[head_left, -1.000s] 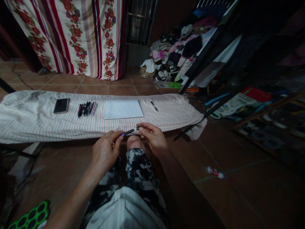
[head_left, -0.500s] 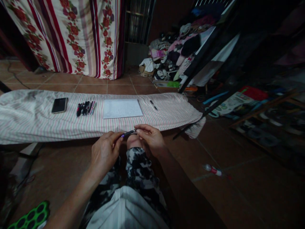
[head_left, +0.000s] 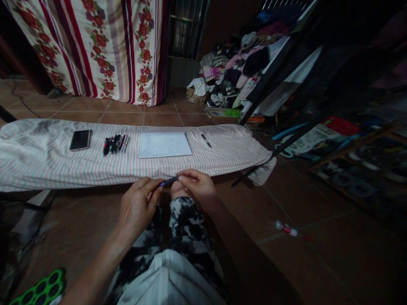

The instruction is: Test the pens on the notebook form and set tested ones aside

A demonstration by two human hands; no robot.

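Observation:
Both my hands meet over my raised knee, each gripping one end of a dark pen (head_left: 169,181) with a purple band. My left hand (head_left: 138,205) pinches the purple end; my right hand (head_left: 197,187) has its fingers closed over the other end, hiding the tip. Just beyond them lies a long board covered in striped cloth (head_left: 47,163). On it rest a spiral notebook (head_left: 164,145), a row of several pens (head_left: 115,144), a single dark pen (head_left: 206,140) and a black phone (head_left: 80,140).
A floral curtain (head_left: 104,46) hangs at the back. A heap of clothes and shoes (head_left: 235,72) lies at the back right beside dark metal frames (head_left: 286,59). A small bottle (head_left: 285,228) lies on the tiled floor at right; a green tray (head_left: 41,290) sits bottom left.
My hands have drawn closer together along the pen; the light tip seen earlier at my right fingers is now covered. The view shifted slightly.

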